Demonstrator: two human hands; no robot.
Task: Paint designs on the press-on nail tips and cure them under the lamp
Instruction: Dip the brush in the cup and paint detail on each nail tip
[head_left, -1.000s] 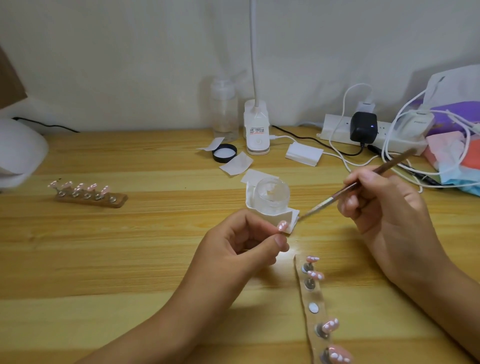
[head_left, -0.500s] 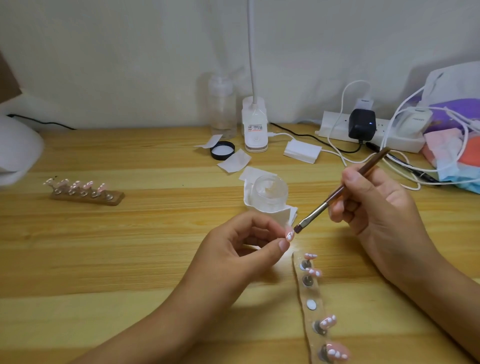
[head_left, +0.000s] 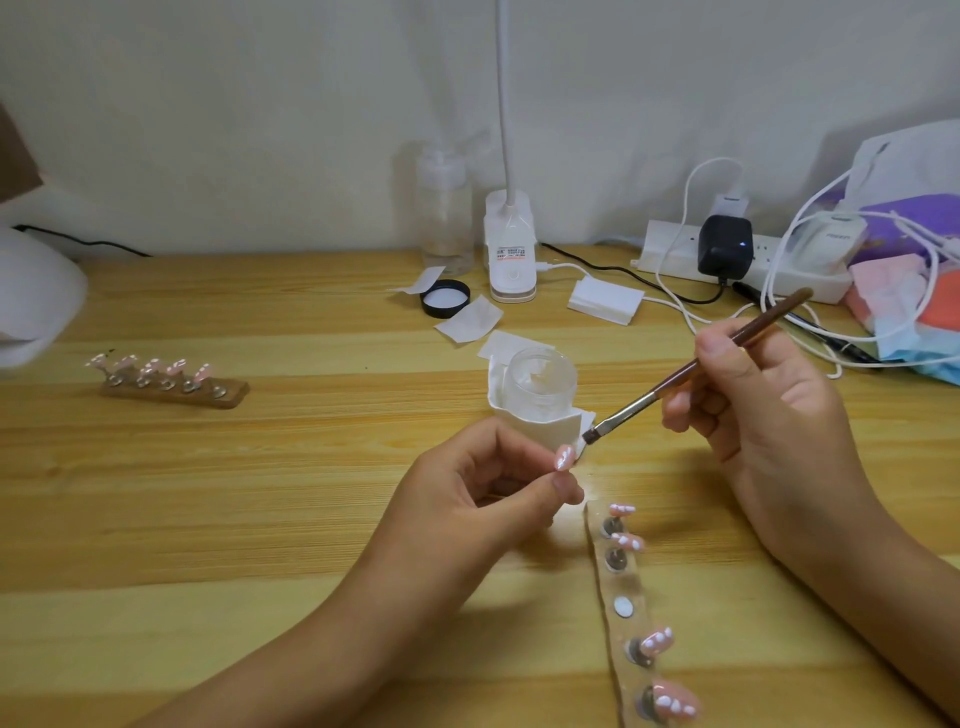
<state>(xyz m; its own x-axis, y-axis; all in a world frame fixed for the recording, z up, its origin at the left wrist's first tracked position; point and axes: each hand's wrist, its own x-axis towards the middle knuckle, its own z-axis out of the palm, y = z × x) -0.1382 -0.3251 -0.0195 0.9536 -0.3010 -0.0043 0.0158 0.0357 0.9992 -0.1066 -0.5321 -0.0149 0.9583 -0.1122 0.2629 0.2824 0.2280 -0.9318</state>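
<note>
Left hand (head_left: 483, 488): sitting at 6 o'clock, thumb and forefinger curling in and pinching a pink nail tip (head_left: 565, 457) with white dots, just off centre toward 4 o'clock.
Right hand (head_left: 769, 410): sitting at 3 o'clock, fingers closing around a brown brush (head_left: 675, 376) like a pen. Bristles hovering right beside the nail tip; impossible to tell whether touching.
Doing the step well: probably calling for bracing both wrists on the table, laying the flat bristles down lightly and stroking along the tip. Avoiding smearing the dots or flooding the edge by the pinching fingers.
Jar (head_left: 540, 374): standing open just behind the held tip, toward 12 o'clock, nesting in white paper.
Near strip (head_left: 631, 584): lying at 5 o'clock, carrying four dotted tips, one mount in the middle showing bare.
Far strip (head_left: 176, 387): lying at 9 o'clock, carrying more tips.
White dome (head_left: 36, 301): peeking in at the 9 o'clock edge, well apart from both hands; likely the curing lamp.
Table (head_left: 260, 493): showing pale wood grain.
Room: plain pale wall running behind, desk lamp (head_left: 511, 249) standing at 12 o'clock, power strip (head_left: 675, 249) trailing cables at 2 o'clock.
</note>
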